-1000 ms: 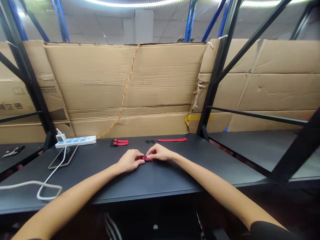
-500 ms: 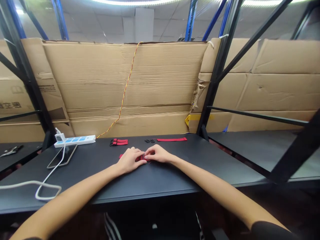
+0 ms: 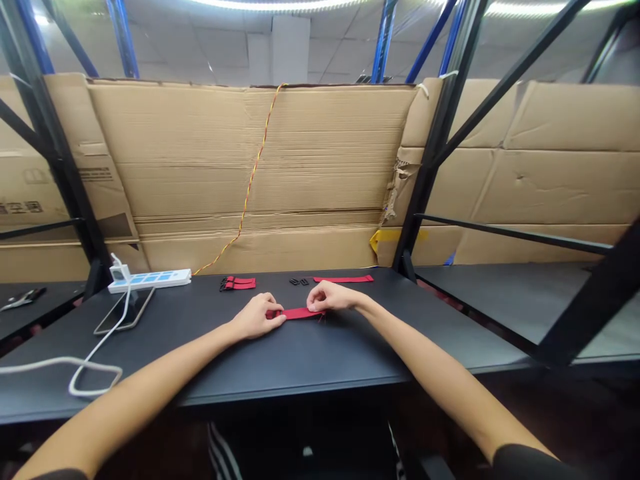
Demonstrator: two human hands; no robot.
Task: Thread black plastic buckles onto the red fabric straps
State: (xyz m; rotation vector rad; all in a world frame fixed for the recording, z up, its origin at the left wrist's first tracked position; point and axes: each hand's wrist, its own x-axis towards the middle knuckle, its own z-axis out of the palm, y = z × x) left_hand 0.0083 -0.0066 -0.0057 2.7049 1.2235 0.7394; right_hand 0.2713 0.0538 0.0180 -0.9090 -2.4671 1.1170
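Note:
A red webbing strap (image 3: 297, 313) lies stretched between my two hands, low over the dark tabletop. My left hand (image 3: 257, 315) is closed on its left end, thumb and fingers pinching it; that end is mostly hidden under the fingers. At the strap's right end, my right hand (image 3: 327, 297) pinches it between thumb and fingertips. Loose threads hang from that frayed end. Behind the hands lie a folded red strap with black buckles (image 3: 239, 283), two small black buckles (image 3: 299, 282) and another flat red strap (image 3: 345, 279).
On the left, a white power strip (image 3: 150, 281) has a charger plugged in, with its white cable (image 3: 97, 351) crossing a phone (image 3: 125, 311). A cardboard wall (image 3: 320, 153) closes off the back. Black rack posts (image 3: 425, 167) stand at both sides of the table (image 3: 300, 367).
My right hand has moved right, away from the left one, drawing the red strap out so that more of it shows. My left hand stays near the same spot.

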